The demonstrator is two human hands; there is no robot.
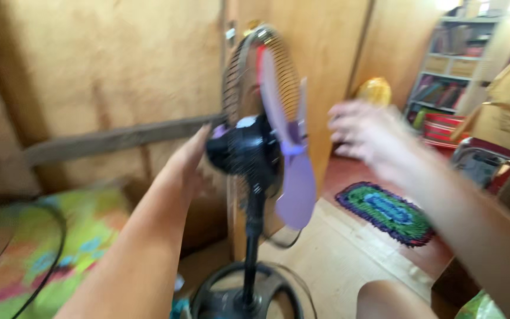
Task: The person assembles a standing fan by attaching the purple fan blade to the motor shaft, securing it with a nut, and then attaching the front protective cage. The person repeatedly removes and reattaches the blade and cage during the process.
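A black pedestal fan (249, 153) stands in front of me with its front grille off. Its purple blades (293, 177) are bare, and the rear wire guard (249, 71) is still behind them. My left hand (193, 150) reaches to the back of the black motor housing and touches it. My right hand (364, 133) hovers to the right of the blades, blurred, fingers spread, holding nothing. The fan's round black base (249, 295) sits on the floor below.
A wire grille ring (54, 242) lies on a colourful mat (95, 224) at the left. A plywood wall (119, 65) stands behind the fan. A green and purple rug (388, 212) lies on the floor, with shelves (450, 65) beyond.
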